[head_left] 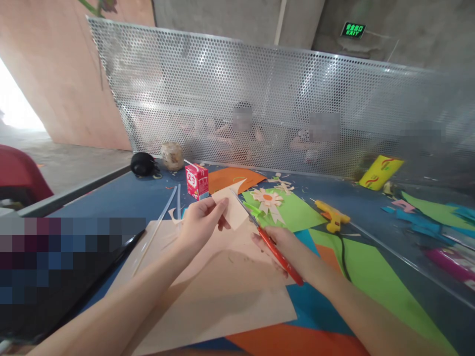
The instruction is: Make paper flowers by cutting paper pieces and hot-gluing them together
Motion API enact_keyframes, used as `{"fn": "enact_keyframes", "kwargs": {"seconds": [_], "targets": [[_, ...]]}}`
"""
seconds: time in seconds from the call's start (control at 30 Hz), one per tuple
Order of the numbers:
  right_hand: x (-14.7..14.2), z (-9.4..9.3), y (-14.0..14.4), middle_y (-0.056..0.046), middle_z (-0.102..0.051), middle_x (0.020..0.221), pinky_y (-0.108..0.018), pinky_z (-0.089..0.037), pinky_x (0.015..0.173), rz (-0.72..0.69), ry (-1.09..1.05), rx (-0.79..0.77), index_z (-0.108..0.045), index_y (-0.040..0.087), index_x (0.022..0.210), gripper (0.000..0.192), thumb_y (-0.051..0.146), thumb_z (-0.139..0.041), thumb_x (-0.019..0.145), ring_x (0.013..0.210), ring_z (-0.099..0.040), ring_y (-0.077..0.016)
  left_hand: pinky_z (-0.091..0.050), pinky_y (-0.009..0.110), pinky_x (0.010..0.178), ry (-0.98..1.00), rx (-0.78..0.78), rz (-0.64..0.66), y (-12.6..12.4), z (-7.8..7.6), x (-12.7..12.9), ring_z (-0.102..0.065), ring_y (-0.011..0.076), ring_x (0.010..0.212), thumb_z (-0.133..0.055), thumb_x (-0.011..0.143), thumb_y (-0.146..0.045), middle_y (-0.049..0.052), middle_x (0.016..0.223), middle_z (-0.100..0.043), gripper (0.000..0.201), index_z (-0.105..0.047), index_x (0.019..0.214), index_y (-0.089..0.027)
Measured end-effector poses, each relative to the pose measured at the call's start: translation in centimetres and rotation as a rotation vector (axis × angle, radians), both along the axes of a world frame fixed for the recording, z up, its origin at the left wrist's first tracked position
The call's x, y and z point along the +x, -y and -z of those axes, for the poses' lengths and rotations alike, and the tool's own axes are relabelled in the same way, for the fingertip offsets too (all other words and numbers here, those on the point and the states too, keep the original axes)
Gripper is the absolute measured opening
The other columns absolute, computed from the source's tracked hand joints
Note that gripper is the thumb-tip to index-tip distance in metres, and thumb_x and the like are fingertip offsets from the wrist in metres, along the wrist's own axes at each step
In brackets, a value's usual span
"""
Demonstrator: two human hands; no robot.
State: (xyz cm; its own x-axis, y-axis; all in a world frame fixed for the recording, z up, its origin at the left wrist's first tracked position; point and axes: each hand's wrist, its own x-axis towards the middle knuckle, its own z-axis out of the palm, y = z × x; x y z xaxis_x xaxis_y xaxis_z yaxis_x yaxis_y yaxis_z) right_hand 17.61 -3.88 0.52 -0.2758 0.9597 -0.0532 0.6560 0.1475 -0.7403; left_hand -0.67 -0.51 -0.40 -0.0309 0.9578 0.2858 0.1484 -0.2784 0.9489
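Note:
My left hand [202,220] pinches a small cream paper piece [232,207] and holds it up above the table. My right hand [282,247] grips red-handled scissors [272,247], whose blades point up and left along the right edge of that piece. Under both hands lies a large cream paper sheet [218,291] on the blue table [122,198]. A paper flower [267,199] with an orange centre rests on a green sheet [293,212] just behind the scissors.
A red and white drink carton [197,180] stands behind my left hand. A yellow glue gun [333,216] with a black cord lies at the right. Clear glue sticks [166,202], coloured paper sheets [371,277], a black object [143,164] and a perforated metal screen [260,104] surround the work area.

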Motion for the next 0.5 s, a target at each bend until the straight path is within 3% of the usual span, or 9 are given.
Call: {"fn": "enact_keyframes", "kwargs": {"seconds": [0.17,0.33,0.5], "targets": [[0.2,0.6,-0.2,0.004,-0.041,0.046,-0.021,-0.037,0.044,0.001,-0.028,-0.025,-0.044,0.019,0.059,0.036,0.051,-0.047,0.076,0.044,-0.048,-0.0113,-0.037,0.021,0.042,0.033,-0.060,0.036,0.1,-0.4,0.1,-0.049,0.0083,0.038,-0.053,0.077,-0.036,-0.001,0.041,-0.056,0.030,-0.051,0.055,-0.016],[0.6,1.6,-0.5,0.006,-0.041,0.043,-0.021,-0.035,0.041,0.014,-0.034,-0.018,-0.048,0.019,0.065,0.037,0.053,-0.044,0.078,0.037,-0.045,-0.0097,-0.037,0.018,0.041,0.007,-0.086,0.051,0.4,-0.8,0.4,-0.048,0.0063,0.036,-0.054,0.077,-0.032,-0.002,0.038,-0.054,0.030,-0.049,0.052,-0.016],[0.3,0.8,-0.3,0.006,-0.040,0.041,-0.021,-0.034,0.039,0.023,-0.014,-0.041,-0.047,0.019,0.064,0.039,0.056,-0.042,0.077,0.034,-0.042,-0.0096,-0.036,0.018,0.042,-0.006,-0.087,0.046,0.3,-0.8,0.5,-0.046,0.0055,0.035,-0.053,0.077,-0.031,-0.003,0.037,-0.053,0.031,-0.048,0.051,-0.016]]}}
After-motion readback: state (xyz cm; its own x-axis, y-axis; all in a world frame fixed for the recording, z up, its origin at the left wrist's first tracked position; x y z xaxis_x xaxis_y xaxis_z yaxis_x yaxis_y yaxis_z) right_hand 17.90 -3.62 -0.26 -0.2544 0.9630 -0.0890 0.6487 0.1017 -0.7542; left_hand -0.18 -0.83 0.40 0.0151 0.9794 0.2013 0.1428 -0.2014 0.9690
